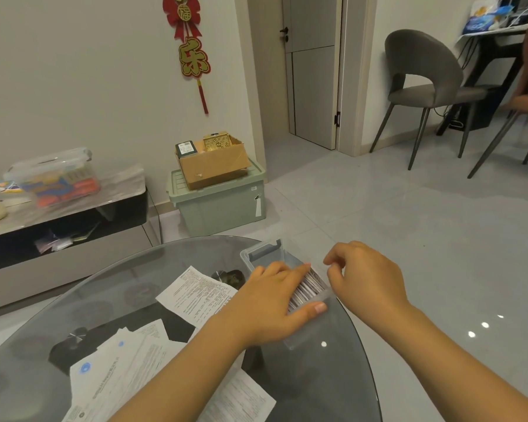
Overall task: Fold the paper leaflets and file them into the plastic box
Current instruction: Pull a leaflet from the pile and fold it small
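At lower centre of the frame, the left hand (272, 303) lies flat on the folded leaflets (305, 289) standing in the clear plastic box (262, 254), fingers straight, holding nothing. The right hand (363, 278) hovers, fingers loosely curled and empty. Best press evenly, squaring the row; unfolded leaflets (195, 292) wait on the glass surface (104, 287).

Two forearms enter from the lower edge of the view, both bare to the frame border; no sleeve or cuff shows on either. The left hand (269, 303) is bare: no glove, ring or watch is visible. Its thumbnail is short, rounded and unpainted, with a pale pink tone. The right hand (368, 278) is likewise bare, with nothing worn at the wrist or fingers. Its fingernails are not clearly resolved.
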